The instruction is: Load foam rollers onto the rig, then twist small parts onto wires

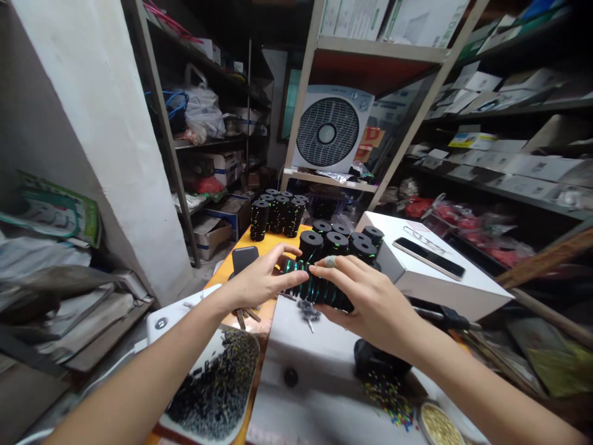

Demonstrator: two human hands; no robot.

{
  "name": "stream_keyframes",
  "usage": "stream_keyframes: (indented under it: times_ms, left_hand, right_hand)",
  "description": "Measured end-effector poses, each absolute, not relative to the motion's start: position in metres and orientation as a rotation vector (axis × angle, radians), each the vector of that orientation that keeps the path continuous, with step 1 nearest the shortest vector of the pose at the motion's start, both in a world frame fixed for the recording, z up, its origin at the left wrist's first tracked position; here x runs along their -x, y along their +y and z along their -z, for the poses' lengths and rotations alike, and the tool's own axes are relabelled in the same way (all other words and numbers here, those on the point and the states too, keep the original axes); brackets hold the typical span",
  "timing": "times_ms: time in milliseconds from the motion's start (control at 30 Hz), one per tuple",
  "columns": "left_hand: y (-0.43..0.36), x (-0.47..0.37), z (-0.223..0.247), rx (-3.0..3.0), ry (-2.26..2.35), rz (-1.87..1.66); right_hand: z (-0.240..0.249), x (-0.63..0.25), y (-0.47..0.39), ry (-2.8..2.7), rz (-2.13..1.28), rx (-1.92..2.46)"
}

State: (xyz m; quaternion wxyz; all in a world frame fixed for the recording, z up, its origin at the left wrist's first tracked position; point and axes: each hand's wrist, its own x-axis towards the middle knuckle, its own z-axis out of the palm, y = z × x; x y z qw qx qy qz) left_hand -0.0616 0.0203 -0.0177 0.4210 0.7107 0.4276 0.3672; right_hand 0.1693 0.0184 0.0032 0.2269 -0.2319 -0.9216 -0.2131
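Observation:
A row of black ringed spools (320, 293) with shiny green glints lies on its side between my hands. My left hand (272, 272) holds its left end, thumb in front and fingers behind. Around the right end curl the fingers of my right hand (365, 295), which wears a grey wrap on one finger. Just behind stand several upright stacks of black spools (311, 246), round with a hole in the top. More such stacks (259, 219) stand further back on the yellow table (266, 295). Beneath my hands is a small dark cluster (307, 311) with a metal tip.
A tray of small black pieces (217, 383) is at front left. Coloured beads (393, 398), a black bag (377, 358) and a bowl of golden bits (440, 425) sit at front right. A phone (428, 258) and glasses lie on a white box (398, 287). Shelves and a fan (331, 130) stand behind.

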Motion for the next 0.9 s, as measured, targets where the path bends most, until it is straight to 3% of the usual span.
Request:
stream_keyframes:
  times_ms: [200,367,633,767,900]
  left_hand:
    - [0.028,0.055,0.015,-1.784,1.142,-0.881]
    - [0.028,0.054,0.011,-1.837,1.088,-0.854]
    - [0.022,0.058,0.016,-1.881,1.035,-0.879]
    - [0.023,0.061,0.014,-1.93,1.027,-0.852]
    - [0.024,0.062,0.011,-1.96,1.036,-0.818]
  right_hand:
    - [0.027,-0.172,0.005,-2.402,0.846,0.476]
    - [0.033,-0.171,0.006,-2.341,0.759,0.533]
    - [-0.017,-0.168,0.021,-2.472,-0.026,0.954]
    - [-0.038,-0.174,0.046,-2.589,-0.533,1.023]
    - [-0.041,-0.178,0.064,-2.597,-0.832,1.065]
